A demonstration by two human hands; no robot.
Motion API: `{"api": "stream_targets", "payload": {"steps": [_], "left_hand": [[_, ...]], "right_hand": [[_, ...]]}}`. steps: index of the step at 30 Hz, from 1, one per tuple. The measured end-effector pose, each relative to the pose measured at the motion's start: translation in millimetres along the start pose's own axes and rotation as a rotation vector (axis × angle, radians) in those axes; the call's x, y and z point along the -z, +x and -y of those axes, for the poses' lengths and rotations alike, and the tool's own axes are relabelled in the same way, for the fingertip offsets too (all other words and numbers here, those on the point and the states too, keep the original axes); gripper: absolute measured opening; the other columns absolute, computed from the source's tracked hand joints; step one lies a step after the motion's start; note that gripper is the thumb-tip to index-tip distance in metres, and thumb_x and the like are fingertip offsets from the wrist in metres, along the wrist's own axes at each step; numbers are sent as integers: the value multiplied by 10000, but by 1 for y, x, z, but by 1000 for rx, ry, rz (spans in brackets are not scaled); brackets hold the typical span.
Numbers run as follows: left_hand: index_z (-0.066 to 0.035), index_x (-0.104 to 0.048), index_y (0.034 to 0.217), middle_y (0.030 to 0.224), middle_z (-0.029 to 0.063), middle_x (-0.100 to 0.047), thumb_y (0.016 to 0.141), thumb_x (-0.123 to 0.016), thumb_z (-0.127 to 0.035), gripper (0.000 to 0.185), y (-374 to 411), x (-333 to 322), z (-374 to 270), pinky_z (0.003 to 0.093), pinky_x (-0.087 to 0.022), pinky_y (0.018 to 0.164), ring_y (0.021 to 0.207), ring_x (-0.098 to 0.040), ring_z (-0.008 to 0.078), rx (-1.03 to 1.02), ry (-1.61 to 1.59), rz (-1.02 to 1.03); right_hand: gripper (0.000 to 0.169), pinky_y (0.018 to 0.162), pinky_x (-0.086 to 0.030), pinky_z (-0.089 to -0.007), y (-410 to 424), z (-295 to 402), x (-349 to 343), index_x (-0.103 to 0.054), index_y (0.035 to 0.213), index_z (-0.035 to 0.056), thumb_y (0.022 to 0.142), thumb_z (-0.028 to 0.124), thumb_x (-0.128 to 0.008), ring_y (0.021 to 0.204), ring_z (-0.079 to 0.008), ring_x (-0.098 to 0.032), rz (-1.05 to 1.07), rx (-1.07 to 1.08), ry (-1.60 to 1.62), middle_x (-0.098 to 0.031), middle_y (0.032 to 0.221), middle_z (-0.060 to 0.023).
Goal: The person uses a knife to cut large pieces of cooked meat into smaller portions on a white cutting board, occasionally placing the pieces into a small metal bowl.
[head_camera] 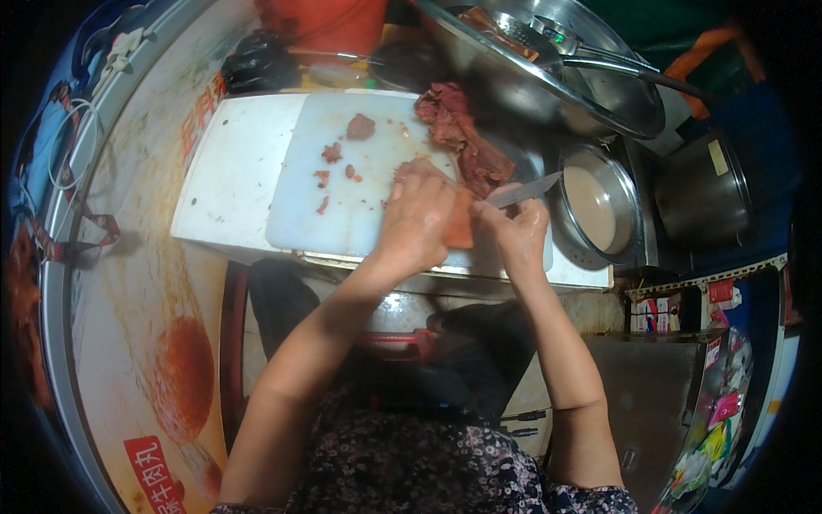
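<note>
My right hand [519, 232] grips a knife whose blade [528, 191] points up and to the right; its handle is hidden. Beside it, my left hand [417, 215] presses on a pale pink piece of meat [420, 168] on the white plastic cutting board [340, 228]. A smooth orange-brown piece [460, 221] shows between the hands; I cannot tell whether it is part of the meat. A long dark-red slab of meat [465, 141] lies beyond them. Toward the board's left are a meat chunk [361, 126] and several small scraps [332, 152].
Right of the board stands a metal bowl [632, 228] of cloudy liquid, with a dark pot [700, 186] farther right. A large tilted steel basin [514, 96] holds ladles at the back. Behind the board are a red bucket [327, 29] and a black plastic bag [260, 61].
</note>
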State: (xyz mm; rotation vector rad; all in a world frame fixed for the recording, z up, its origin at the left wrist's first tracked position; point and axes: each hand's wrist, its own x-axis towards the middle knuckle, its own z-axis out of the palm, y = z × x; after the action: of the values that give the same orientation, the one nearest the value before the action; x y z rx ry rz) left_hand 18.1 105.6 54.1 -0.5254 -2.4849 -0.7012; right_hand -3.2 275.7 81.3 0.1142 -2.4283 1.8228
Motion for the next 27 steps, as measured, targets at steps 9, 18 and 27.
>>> {"api": "stream_targets", "payload": {"steps": [9, 18, 27], "left_hand": [[8, -625, 1093, 1058, 154, -589, 601, -674, 27, 495, 0, 0, 0, 465, -431, 857, 1014, -526, 390, 8, 12, 17], [4, -628, 1052, 1033, 152, -584, 597, -680, 25, 459, -1, 2, -1, 457, -427, 847, 1001, -528, 382, 23, 3, 16], [3, -630, 1049, 1014, 155, -589, 606, -681, 22, 446, 0, 1, 0, 451, -428, 840, 984, -533, 378, 10, 9, 7]], "right_hand": [[152, 587, -458, -292, 7, -15, 0, -668, 829, -4, 756, 64, -782, 619, -104, -544, -14, 86, -63, -613, 675, -26], [155, 622, -465, -284, 4, 3, -4, -653, 817, 0, 761, 65, -782, 650, -111, -553, 18, 6, -109, -606, 691, -25], [145, 639, -476, -285, 3, 7, -6, -655, 814, -6, 766, 57, -776, 677, -105, -568, 13, 48, -232, -620, 707, -30]]}}
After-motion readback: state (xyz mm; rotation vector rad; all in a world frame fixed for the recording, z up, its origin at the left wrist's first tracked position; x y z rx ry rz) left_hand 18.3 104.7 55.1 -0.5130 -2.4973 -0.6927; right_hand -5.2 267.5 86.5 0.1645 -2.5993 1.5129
